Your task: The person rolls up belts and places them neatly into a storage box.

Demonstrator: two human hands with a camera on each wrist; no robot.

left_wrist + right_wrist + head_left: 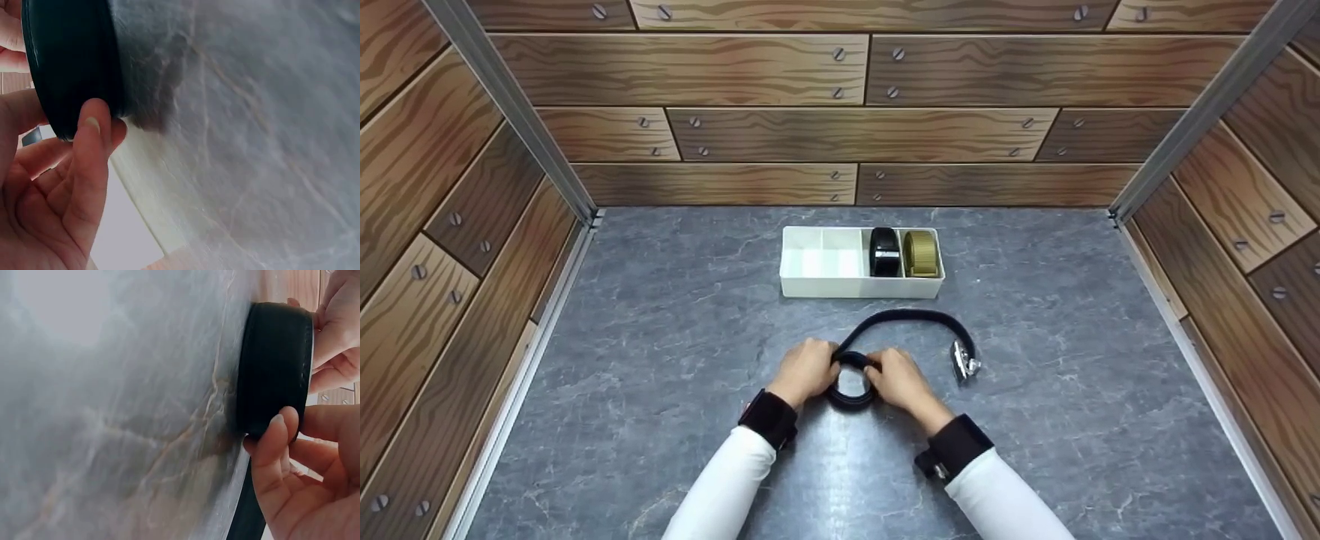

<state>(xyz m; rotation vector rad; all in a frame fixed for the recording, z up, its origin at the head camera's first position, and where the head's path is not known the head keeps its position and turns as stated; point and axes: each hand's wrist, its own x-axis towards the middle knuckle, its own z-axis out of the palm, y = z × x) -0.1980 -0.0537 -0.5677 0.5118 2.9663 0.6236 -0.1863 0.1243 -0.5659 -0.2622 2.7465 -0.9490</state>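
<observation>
A black belt [851,403] stands on its edge on the table, part of it wound into a ring. From the ring its loose length arcs back and right to a silver buckle [962,361]. My left hand [807,370] pinches the ring's left side between thumb and fingers. On the opposite side my right hand [901,377] grips the ring the same way. In the left wrist view the coiled belt [73,62] shows its smooth outer face with the thumb against it. Stitching runs along the belt's edge [275,365] in the right wrist view.
Behind the belt stands a white divided box [859,288]. Two of its right compartments hold a rolled black belt [885,253] and a rolled olive belt [921,253]. Wood-patterned walls [855,135] enclose the grey marbled table [660,337] at the back and sides.
</observation>
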